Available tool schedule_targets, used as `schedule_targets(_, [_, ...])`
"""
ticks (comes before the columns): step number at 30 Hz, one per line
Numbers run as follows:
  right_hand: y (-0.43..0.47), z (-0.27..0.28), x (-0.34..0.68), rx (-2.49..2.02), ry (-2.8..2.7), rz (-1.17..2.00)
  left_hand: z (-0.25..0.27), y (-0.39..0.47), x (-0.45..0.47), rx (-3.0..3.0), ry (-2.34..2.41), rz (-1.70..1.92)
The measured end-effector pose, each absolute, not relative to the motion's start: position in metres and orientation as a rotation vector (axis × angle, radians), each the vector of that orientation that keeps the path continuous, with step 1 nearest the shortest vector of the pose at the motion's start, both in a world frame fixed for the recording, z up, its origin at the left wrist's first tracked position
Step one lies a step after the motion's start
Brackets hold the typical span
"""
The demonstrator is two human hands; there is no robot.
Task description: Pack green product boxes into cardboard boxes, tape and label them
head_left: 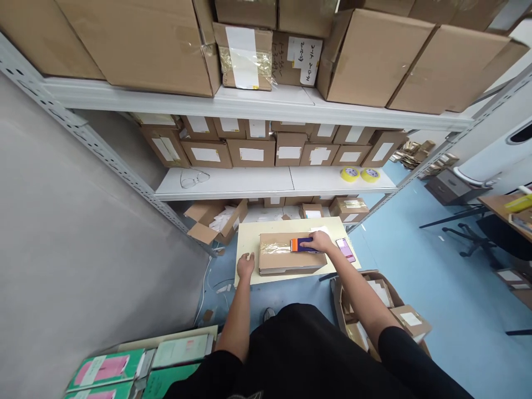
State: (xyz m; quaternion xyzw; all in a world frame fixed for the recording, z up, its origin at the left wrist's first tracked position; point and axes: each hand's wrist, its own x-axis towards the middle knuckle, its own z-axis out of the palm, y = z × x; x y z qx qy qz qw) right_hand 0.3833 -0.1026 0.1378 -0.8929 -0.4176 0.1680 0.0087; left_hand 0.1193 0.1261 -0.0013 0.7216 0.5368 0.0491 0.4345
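On a small cream table (245, 235) lies a closed cardboard box (272, 261), with clear shiny tape (276, 247) along its top. My right hand (321, 242) grips a flat dark blue tool with an orange end (306, 244), resting on top of the box; its exact kind is unclear. To the left of the box, my left hand (245, 266) is near the table's edge with fingers loosely bent and apart, holding nothing. A phone (346, 250) with a pink screen lies right of the box, beside my right forearm.
A shelf rack (266, 108) full of cardboard boxes stands ahead. Its middle shelf holds eyeglasses (194, 179) and two yellow tape rolls (349, 174). An opened carton (226, 221) sits behind the table's left side. A large carton of boxes (337, 302) is on the right; green packages (106, 368) lie lower left.
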Motion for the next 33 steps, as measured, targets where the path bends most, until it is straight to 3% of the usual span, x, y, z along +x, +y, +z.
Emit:
schedule_targets(6, [-0.087, 0.149, 0.383, -2.850, -1.240, 0.693, 0.028, 0.113, 0.162, 1.827, 1.097, 0.155])
schedule_targets(13, [-0.086, 0.152, 0.391, -2.829, -1.291, 0.733, 0.031, 0.099, 0.163, 1.861, 1.156, 0.096])
schedule_targets(25, [-0.262, 0.156, 0.509, -3.037, -0.917, 0.667, 0.022, 0.108, 0.168, 1.862, 1.162, 0.069])
schedule_targets(30, [-0.247, 0.146, 0.495, -3.021, -0.904, 0.620, 0.016, 0.129, 0.157, 1.792, 1.136, 0.156])
schedule_targets(33, [-0.216, 0.139, 0.477, -2.794, -0.882, 0.704, 0.016, 0.151, 0.137, 1.705, 1.086, 0.240])
